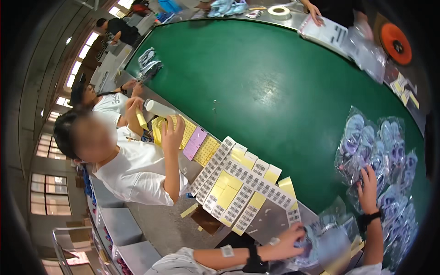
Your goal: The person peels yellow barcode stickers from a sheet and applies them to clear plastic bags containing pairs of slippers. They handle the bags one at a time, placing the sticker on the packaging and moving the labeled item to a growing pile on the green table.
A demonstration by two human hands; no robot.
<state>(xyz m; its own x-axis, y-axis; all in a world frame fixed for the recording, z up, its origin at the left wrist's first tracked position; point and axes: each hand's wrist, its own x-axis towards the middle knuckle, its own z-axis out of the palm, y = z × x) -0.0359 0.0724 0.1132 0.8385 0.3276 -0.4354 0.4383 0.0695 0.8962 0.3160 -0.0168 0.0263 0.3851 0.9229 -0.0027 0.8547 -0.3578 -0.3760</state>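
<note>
At the near edge of the green work surface, my left hand (286, 244) has its fingers curled at the edge of a pair of light-blue shoes in a clear plastic bag (312, 238). My right hand (367, 191) reaches forward with fingers stretched out, touching the edge of a heap of bagged light-blue shoes (392, 158). Dark bands circle both wrists, and a small white label (227, 250) sticks to my left forearm. Left of my hands lie sheets of barcode labels (247, 176), some with peeled yellow backing showing.
The green surface (256, 68) stretches away in front. A co-worker (133, 160) on the left handles a yellow strip beside a white bottle (159, 108) and a pink card (195, 143). More bagged shoes (149, 64) lie at far left. An orange reel (396, 43) stands far right, near another person's hand (314, 13).
</note>
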